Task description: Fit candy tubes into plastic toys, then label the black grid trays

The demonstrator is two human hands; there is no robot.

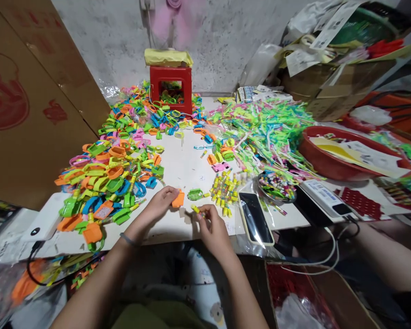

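1. Holding an orange piece [178,199] in the left hand [161,201], just left of the lone green piece [193,195].
2. Pinching a yellow-tipped stick [195,209] in the right hand [212,227], nearer than the green piece.
3. Having heaped sticks [225,192] right of the green piece, a red stool [171,72] beyond.

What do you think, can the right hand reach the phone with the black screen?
Probably yes: the phone lies near the right hand, with mostly tabletop and some clear plastic between, but that hand is holding a yellow-ended piece.
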